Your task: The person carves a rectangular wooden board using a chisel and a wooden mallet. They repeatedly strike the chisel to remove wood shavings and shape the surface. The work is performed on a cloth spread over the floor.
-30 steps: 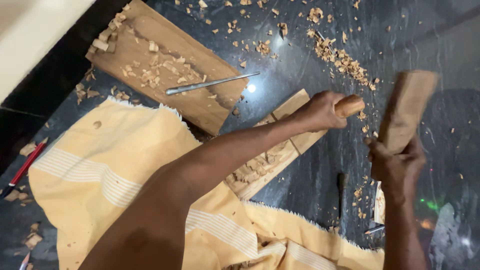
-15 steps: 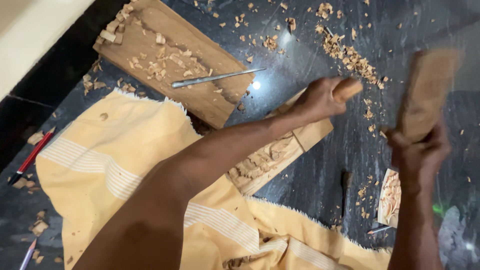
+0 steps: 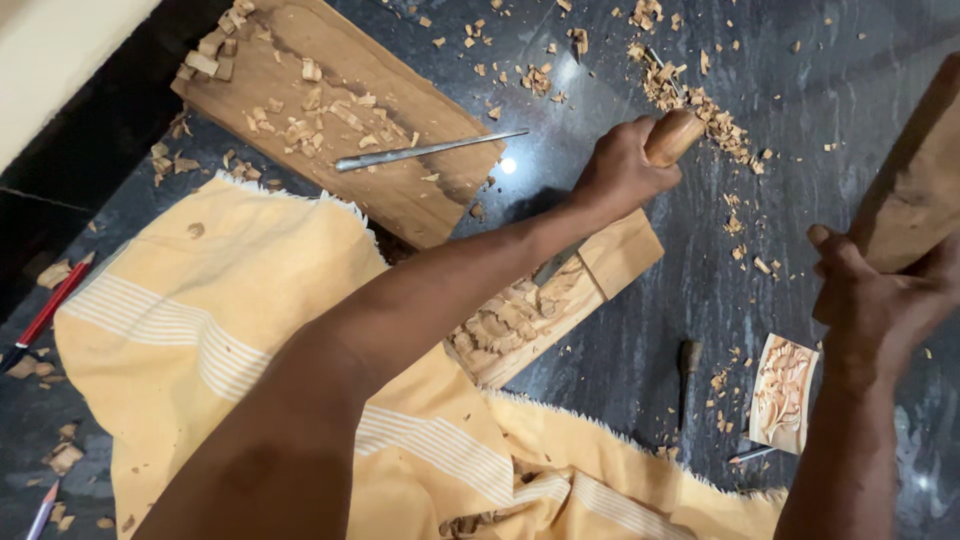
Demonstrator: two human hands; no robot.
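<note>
My left hand [image 3: 622, 170] is clamped on a chisel handle [image 3: 674, 136] over the carved wood strip [image 3: 560, 300]. My right hand [image 3: 880, 300] grips a wooden mallet block [image 3: 915, 190].

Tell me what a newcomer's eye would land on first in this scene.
First, the two hands at work: the left hand grips a wooden-handled chisel set on a carved wooden block at centre, while the right hand holds a wooden mallet raised at the right edge. Next, the yellow striped cloth spread across the lower left, and wood chips scattered on the dark floor above the block.
</note>
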